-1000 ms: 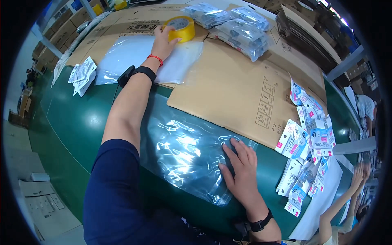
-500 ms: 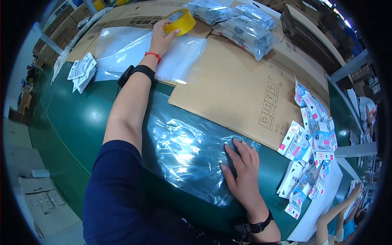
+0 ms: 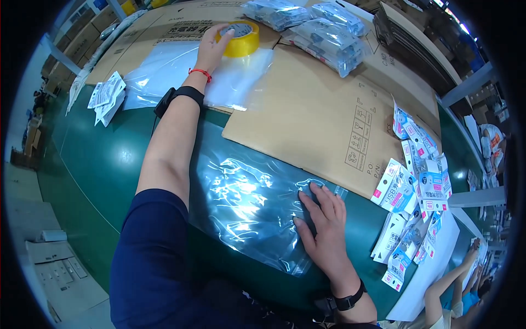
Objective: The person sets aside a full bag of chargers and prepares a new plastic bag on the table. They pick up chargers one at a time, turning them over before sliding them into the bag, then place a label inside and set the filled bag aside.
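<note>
Left fingers [image 3: 226,36]: thumb on the left rim of the yellow tape roll [image 3: 245,46], the others partly hidden — I can't tell from here how tightly they close.
Right fingers [image 3: 323,200]: loosely spread on the clear bag [image 3: 235,203], nothing pinched.
Step in hand: I judge it to be steadying the bag with one hand while the other handles the roll.
Next move: carrying the roll would, I think, call for a sure grip across its rim — with the bag kept flat meanwhile.
Left hand [image 3: 212,48]: near twelve o'clock, arm reaching long from seven, elbow slightly bent.
Right hand [image 3: 326,227]: toward half past four, back upward, forearm entering from five.
Roll's place: near twelve, by the clear sheets [image 3: 235,85]; whether it rests on them I can't tell.
Bag's place: flat on the green desk [image 3: 93,148], centre toward seven, just beside the cardboard [image 3: 307,112].
Farther out: carded packs [image 3: 397,189] between three and four, bagged bundles [image 3: 329,44] at one, white packets [image 3: 108,97] at ten.
</note>
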